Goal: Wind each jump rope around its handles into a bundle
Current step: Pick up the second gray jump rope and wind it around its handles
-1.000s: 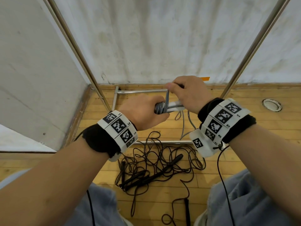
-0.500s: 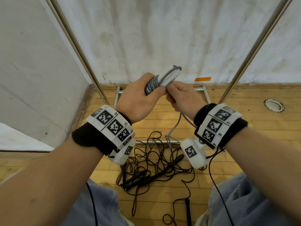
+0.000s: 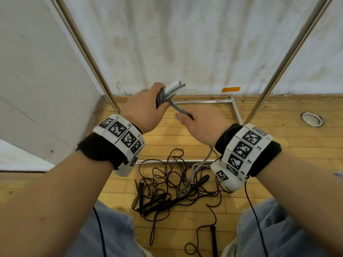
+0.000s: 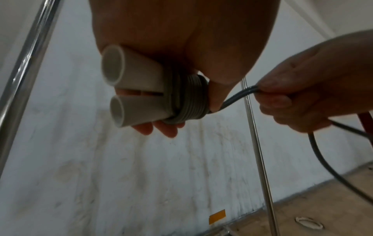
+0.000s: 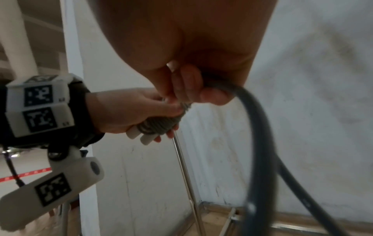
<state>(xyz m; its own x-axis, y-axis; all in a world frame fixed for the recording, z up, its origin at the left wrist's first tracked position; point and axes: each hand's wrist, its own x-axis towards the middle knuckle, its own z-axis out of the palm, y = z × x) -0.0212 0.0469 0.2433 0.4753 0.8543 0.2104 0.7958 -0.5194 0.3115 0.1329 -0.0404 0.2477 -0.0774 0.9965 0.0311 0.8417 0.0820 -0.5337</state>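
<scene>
My left hand (image 3: 146, 108) is curled around two white plastic tube handles (image 4: 133, 89) held side by side, with grey rope coils (image 4: 189, 99) wrapped tight around both of them; thumb presses on the coils. The bundle is in the air in front of the white wall (image 3: 185, 43), handle ends pointing up and away in the head view. A free length of the grey jump rope (image 3: 179, 109) runs taut from the coils down to my right hand (image 3: 202, 125), which pinches it between thumb and curled fingers (image 5: 187, 84). Past the right hand the rope drops under the wrist toward the wooden floor (image 3: 278, 164). On the floor between my knees lies a tangled pile of thin black jump ropes (image 3: 172, 182) with black handles (image 3: 157, 203), not wound. Slanted metal frame poles (image 3: 85, 52) stand left and right, an orange tape strip (image 3: 230, 89) on the wall, a round white floor fitting (image 3: 312, 121) far right.
</scene>
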